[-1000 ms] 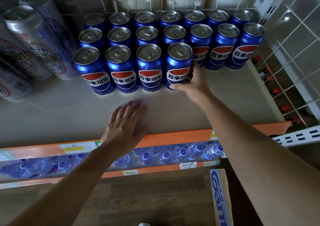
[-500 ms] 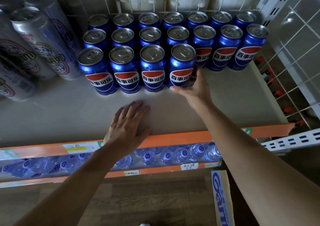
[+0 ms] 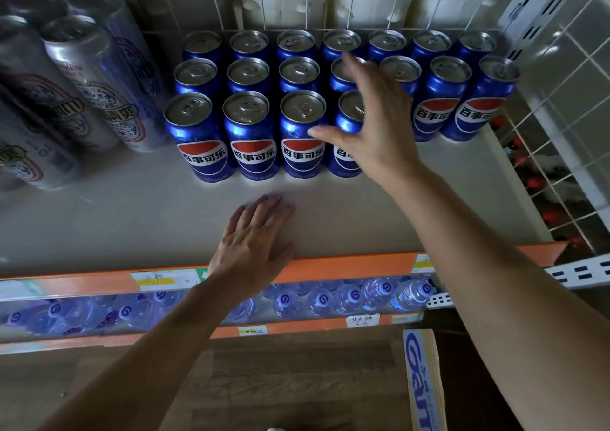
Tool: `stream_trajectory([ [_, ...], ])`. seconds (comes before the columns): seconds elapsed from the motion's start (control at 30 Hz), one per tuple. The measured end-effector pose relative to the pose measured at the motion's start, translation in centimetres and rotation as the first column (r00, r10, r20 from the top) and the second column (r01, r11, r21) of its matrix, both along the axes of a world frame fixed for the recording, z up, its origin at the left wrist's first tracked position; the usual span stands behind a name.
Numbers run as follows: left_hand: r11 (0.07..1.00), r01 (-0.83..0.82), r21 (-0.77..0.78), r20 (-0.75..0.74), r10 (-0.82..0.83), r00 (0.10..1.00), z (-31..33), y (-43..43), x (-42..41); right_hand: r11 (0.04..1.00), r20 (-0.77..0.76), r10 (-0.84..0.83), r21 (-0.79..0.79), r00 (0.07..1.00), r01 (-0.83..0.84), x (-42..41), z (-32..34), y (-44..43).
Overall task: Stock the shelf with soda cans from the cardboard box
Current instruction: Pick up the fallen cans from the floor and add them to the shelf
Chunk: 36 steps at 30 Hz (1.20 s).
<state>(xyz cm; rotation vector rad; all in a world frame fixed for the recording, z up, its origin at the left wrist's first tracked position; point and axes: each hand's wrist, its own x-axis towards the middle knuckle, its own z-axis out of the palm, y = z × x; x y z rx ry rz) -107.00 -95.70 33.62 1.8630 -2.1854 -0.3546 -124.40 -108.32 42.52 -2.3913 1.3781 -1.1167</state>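
Fingers (image 3: 358, 75) of the right hand (image 3: 379, 130) spread wide, empty, over the fourth front soda can (image 3: 343, 164).

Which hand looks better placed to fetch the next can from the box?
Probably the right hand: open and empty over the blue soda cans, on the same side as the blue-lettered cardboard box. The left hand lies flat on the white shelf.

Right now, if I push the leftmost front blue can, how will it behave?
The leftmost front blue can looks unopened, so it is probably heavy and stiff for its size. Its glossy wall may be slippery. Upright on the smooth shelf, it would likely slide, or tip if pushed high.
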Motion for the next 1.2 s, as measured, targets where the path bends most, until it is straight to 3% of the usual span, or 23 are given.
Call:
stream_trajectory([
  [0.1, 1.0, 0.003, -0.003, -0.004, -0.003, 1.0, 0.0, 0.0, 0.0, 0.999, -0.134, 0.036, 0.039, 0.99, -0.031, 1.5, 0.3, -0.3],
  [0.3, 1.0, 0.004, -0.021, -0.034, -0.005, 0.999, 0.0, 0.0, 0.1, 0.991, -0.255, -0.044, 0.109, 0.966, 0.074, 2.5, 0.0, -0.5],
  [0.43, 0.998, -0.029, -0.05, -0.178, 0.02, 0.984, 0.9, -0.3, 0.6, 0.985, -0.265, -0.08, 0.13, 0.961, 0.117, 2.6, 0.2, -0.6],
  [0.7, 0.882, -0.205, -0.424, -0.192, 0.134, 0.972, 6.6, -2.9, 3.4, 0.983, -0.285, -0.056, 0.151, 0.957, 0.102, 2.5, 0.4, -0.6],
  [0.8, 0.838, -0.224, -0.497, -0.135, 0.181, 0.974, 8.6, -3.9, 4.7, 0.991, -0.141, -0.029, 0.127, 0.99, 0.047, 1.9, 0.5, -0.4],
  [0.93, 0.918, -0.205, -0.338, -0.036, 0.205, 0.978, 10.0, -6.1, 5.4, 0.986, 0.102, -0.037, 0.163, 0.994, 0.02, -0.8, 0.0, -0.5],
  [1.03, 0.959, -0.101, -0.265, 0.029, 0.113, 0.993, 10.1, -7.6, 5.2, 0.967, 0.104, -0.025, 0.257, 0.994, -0.003, -2.6, -0.7, -0.6],
  [1.2, 0.963, -0.008, -0.271, 0.066, 0.026, 0.998, 9.3, -8.7, 5.1, 0.914, 0.192, -0.002, 0.398, 0.981, -0.076, -3.5, -2.0, -0.6],
])
